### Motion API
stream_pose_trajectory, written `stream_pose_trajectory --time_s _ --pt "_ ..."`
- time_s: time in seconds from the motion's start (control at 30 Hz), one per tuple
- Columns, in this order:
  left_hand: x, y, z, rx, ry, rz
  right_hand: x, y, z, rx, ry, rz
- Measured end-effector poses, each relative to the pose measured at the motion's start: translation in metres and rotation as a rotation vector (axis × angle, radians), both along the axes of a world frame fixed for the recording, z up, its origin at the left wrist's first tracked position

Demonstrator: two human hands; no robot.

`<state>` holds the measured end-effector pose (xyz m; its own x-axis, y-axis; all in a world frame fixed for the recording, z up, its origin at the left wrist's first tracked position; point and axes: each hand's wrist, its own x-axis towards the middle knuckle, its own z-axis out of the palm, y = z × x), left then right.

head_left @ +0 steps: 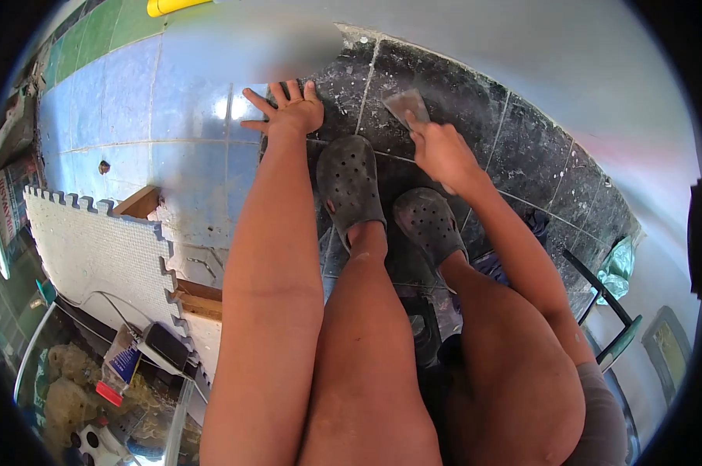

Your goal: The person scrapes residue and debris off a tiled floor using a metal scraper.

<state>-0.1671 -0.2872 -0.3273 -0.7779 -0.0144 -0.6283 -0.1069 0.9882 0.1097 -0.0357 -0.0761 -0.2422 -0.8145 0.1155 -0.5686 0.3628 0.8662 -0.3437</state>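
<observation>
My left hand [290, 111] lies with its fingers spread on the floor where the blue tiles [188, 163] meet the black ones, and it holds nothing. In my right hand [442, 154] is a flat scraper [407, 106], its blade against the black tiles [483, 116], which are marked with white specks. The fingers wrap round its handle, which is mostly hidden. Between my hands is a dark clog [349, 182] on one foot; the other clog [430, 221] is just below my right hand.
A white foam mat [102, 252] with toothed edges stands at the left, near wooden pieces [199, 301], a black adapter [164, 346] and a red-capped container [120, 365]. At the right are a green plastic bag [618, 268] and a metal frame [599, 289]. A yellow object [172, 6] shows at the top.
</observation>
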Motion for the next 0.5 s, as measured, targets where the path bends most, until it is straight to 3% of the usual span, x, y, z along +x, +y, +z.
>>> stream_pose_trajectory --time_s 0.17,0.4,0.5 --pt "0.001 -0.001 0.006 -0.010 -0.014 0.003 0.033 0.014 -0.014 -0.075 -0.010 0.056" --pt "0.003 0.001 0.000 0.010 -0.010 0.005 -0.021 0.006 -0.006 -0.037 -0.035 -0.069" --pt "-0.001 -0.001 -0.002 0.012 0.004 0.014 0.013 0.015 -0.035 -0.013 0.203 0.058"
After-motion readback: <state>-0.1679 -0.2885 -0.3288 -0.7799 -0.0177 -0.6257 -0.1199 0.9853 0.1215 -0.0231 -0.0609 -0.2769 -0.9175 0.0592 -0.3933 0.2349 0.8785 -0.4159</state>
